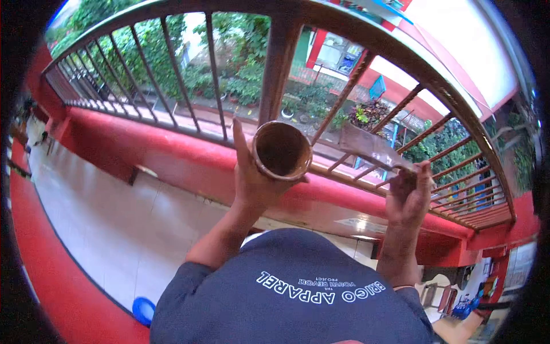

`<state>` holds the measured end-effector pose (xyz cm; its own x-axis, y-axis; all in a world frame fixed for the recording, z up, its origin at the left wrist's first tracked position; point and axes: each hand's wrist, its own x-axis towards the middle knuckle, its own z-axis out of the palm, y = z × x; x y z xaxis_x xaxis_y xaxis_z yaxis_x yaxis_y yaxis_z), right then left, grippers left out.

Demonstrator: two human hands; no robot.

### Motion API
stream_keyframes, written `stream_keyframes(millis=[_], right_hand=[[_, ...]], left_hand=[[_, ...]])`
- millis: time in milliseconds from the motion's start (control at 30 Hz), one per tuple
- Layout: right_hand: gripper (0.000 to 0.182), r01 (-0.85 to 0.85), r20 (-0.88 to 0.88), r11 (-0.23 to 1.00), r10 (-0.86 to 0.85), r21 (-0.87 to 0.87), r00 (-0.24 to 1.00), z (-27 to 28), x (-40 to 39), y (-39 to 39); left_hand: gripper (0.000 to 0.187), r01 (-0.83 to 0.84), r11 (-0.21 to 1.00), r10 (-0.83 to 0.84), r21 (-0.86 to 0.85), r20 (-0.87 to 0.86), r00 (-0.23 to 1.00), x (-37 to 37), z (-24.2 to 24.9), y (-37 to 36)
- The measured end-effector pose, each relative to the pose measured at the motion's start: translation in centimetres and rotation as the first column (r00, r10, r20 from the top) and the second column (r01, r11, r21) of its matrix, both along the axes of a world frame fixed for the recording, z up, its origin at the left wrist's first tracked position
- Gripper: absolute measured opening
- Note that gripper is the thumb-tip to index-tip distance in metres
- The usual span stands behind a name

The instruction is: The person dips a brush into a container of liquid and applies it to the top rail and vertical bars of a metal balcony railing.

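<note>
My left hand is closed around a round brown pot, one finger reaching up along its left side and others under its base. The pot is tipped so its open mouth faces me; its inside looks brown and rough. To the right, my right hand is raised with its fingers pinched on the narrow end of a flat, greyish-brown, blade-like tool. Its broad part points left toward the pot, with a gap between them. The tool is somewhat blurred, and its grip is mostly hidden by my fingers.
A brown metal railing with upright bars stands before me on a red ledge. Beyond it are leafy plants and potted shrubs. White tiled floor lies at left, with a blue round object. Another person's arm shows at lower right.
</note>
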<state>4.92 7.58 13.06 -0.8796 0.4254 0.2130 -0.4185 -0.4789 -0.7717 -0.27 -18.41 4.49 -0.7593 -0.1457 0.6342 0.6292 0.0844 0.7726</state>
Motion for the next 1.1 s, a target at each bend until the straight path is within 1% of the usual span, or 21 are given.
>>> stream_keyframes(millis=[33,100,133,200,267,367,400,467,500,533,567,600,633,733,767,833,933,967,1033,1067,1100], right_hand=[[0.013,0.024,-0.055,0.999,-0.025,-0.027,0.998,1.0,-0.2,0.4],[0.014,0.086,-0.199,0.993,-0.101,-0.081,0.975,4.3,-1.0,1.1],[0.015,-0.024,-0.239,0.991,-0.008,-0.131,0.971,6.7,-1.0,2.9],[0.017,0.151,-0.303,0.989,-0.146,-0.009,0.942,14.6,-2.0,0.1],[0.030,0.253,-0.460,0.915,-0.086,0.316,0.884,19.9,-4.7,0.4],[0.028,0.207,-0.325,0.788,-0.009,0.579,0.946,27.6,-12.3,2.2],[0.033,0.233,-0.329,0.672,0.016,0.702,0.944,28.8,-14.1,0.2],[0.048,-0.028,-0.073,0.682,0.120,0.730,0.990,31.2,-17.1,-3.7],[0.040,0.124,-0.078,0.643,-0.100,0.756,0.992,31.1,-17.6,-7.0],[0.040,0.079,-0.087,0.545,-0.010,0.835,0.996,30.3,-22.3,-4.0],[0.044,0.160,-0.085,0.567,-0.156,0.808,0.984,29.8,-21.9,-7.7],[0.046,0.016,-0.029,0.544,0.015,0.839,0.999,29.8,-22.8,-8.2],[0.047,-0.056,0.050,0.550,0.026,0.833,0.998,29.9,-24.3,-8.6],[0.048,-0.192,0.218,0.558,0.021,0.807,0.976,28.8,-26.6,-11.2],[0.048,-0.291,0.289,0.561,0.095,0.775,0.952,28.5,-27.5,-11.6],[0.045,-0.402,0.385,0.539,0.150,0.740,0.910,27.2,-28.3,-11.9],[0.039,-0.420,0.422,0.437,0.097,0.795,0.901,26.4,-28.3,-9.8],[0.038,-0.412,0.414,0.399,0.086,0.819,0.906,26.7,-27.8,-8.3],[0.037,-0.344,0.364,0.384,0.022,0.857,0.931,27.1,-27.6,-6.3],[0.037,-0.282,0.320,0.402,-0.030,0.871,0.947,27.2,-27.9,-5.7],[0.038,-0.343,0.355,0.405,0.048,0.847,0.934,27.3,-28.8,-5.2]], left_hand=[[0.143,-0.006,0.999,0.006,-0.050,0.002,1.000,-0.1,0.4,0.0],[0.142,0.096,0.995,-0.096,0.013,0.015,0.995,0.0,1.5,0.0],[0.142,0.136,0.990,-0.137,0.034,0.019,0.990,0.1,2.0,-0.3],[0.138,0.127,0.989,-0.127,-0.071,0.001,0.992,-0.2,2.4,-0.9],[0.138,0.122,0.990,-0.122,-0.068,0.012,0.992,-0.3,1.8,-1.7],[0.138,0.162,0.987,-0.162,0.012,0.048,0.986,-0.2,2.1,-2.2],[0.138,0.144,0.989,-0.145,0.031,0.030,0.989,-0.3,1.1,-2.4],[0.138,0.063,0.998,-0.064,-0.010,-0.021,0.998,-0.8,-0.8,-3.2],[0.137,-0.006,0.998,0.002,-0.067,-0.059,0.998,-1.0,-1.0,-3.6],[0.137,-0.021,0.998,0.018,-0.051,-0.060,0.998,-1.0,-1.0,-3.9],[0.137,-0.036,0.999,0.034,-0.033,-0.053,0.998,-0.8,-1.3,-4.0],[0.136,-0.054,0.998,0.053,-0.016,-0.044,0.998,-0.7,-1.4,-4.3],[0.137,-0.210,0.951,0.198,-0.227,-0.076,0.977,-0.1,-0.8,-5.2],[0.140,-0.293,0.914,0.296,-0.279,-0.034,0.955,0.1,0.8,-6.5],[0.142,-0.251,0.968,0.251,0.000,0.034,0.967,-0.1,-2.5,-6.4],[0.142,-0.346,0.938,0.347,-0.023,0.099,0.933,0.4,-1.7,-7.4],[0.123,-0.491,0.834,0.510,-0.253,0.014,0.860,0.7,1.1,-8.2],[0.117,-0.566,0.675,0.608,-0.474,-0.079,0.790,0.7,2.4,-8.8],[0.107,-0.628,0.505,0.670,-0.592,-0.189,0.718,0.2,2.7,-9.4],[0.102,-0.648,0.548,0.672,-0.529,-0.182,0.717,-0.3,1.9,-9.4],[0.100,-0.654,0.569,0.677,-0.498,-0.167,0.717,-0.5,1.2,-9.4]])
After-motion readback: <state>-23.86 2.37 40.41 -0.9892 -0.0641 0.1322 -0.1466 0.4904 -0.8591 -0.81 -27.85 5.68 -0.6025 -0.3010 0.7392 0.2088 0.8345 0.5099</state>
